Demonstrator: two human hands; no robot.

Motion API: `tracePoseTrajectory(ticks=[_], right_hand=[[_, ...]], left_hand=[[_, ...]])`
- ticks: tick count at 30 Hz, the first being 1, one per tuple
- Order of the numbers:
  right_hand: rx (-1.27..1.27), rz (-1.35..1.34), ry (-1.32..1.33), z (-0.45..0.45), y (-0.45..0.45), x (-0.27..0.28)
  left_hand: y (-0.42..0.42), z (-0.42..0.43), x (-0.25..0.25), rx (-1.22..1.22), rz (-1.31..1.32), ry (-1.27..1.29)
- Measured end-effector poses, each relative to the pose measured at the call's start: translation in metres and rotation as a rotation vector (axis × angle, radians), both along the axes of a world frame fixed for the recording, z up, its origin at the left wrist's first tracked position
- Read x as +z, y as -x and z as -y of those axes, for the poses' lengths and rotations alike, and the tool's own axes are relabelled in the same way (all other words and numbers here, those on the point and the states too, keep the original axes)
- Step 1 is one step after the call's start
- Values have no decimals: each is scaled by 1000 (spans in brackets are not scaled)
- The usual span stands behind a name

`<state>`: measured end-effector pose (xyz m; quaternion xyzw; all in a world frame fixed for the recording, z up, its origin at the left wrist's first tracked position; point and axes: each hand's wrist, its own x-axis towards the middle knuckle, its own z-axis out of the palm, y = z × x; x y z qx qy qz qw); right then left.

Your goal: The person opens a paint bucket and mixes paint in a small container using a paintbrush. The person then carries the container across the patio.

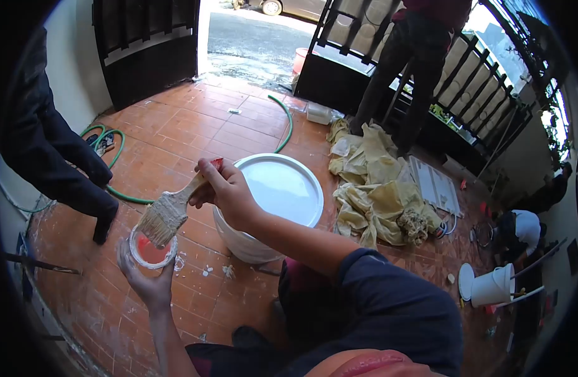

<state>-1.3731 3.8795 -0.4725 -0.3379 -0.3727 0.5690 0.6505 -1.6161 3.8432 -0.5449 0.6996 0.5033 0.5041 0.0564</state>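
A wide paintbrush (165, 218) with pale, paint-caked bristles is in my right hand (229, 193), whose fingers pinch its handle near the top. The bristles point down over the mouth of a small round cup (152, 256) with a white-smeared rim and a reddish inside. My left hand (145, 281) wraps round the cup from below and the side. Just beyond my right forearm stands a large white bucket (279, 188) with its lid on. Whether the bristles touch the inside of the cup, I cannot tell.
A green hose (289, 129) curves over the tiled floor. Yellowish cloths (374, 195) lie heaped at the right, beside a white panel (434, 186). One person stands at the left, another by the gate, and a third crouches far right near a white bucket (494, 286).
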Motion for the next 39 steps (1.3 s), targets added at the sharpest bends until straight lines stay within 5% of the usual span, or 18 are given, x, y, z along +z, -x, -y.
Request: tracePoseTrajectory(ticks=[39], right_hand=[[65, -66, 270, -4, -16, -10]], left_hand=[[-13, -5, -4, -21, 146, 171]])
